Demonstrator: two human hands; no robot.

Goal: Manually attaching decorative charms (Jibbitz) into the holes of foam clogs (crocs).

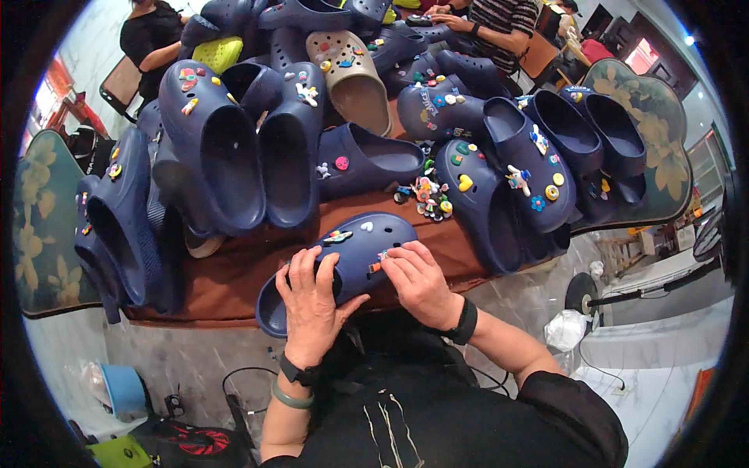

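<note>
A navy foam clog (pixel 357 251) lies aslant at the near edge of the table, its toe pointing far right. My left hand (pixel 310 300) grips it around the opening, with the thumb on the near side and the fingers across the top. On the toe, my right hand (pixel 421 285) pinches a small orange charm (pixel 375 267) against the near side; the fingertips partly cover it. A white heart charm (pixel 367 227) and a colourful oval charm (pixel 337 236) sit on the upper. A few holes near the toe are bare.
Beyond the clog is a pile of loose charms (pixel 429 195) on the brown cloth (pixel 226 285). Decorated navy clogs (pixel 222 140) crowd both sides and the back, with one beige clog (pixel 351 78) among them. Two people sit across the table. A blue bucket (pixel 123 388) stands at lower left.
</note>
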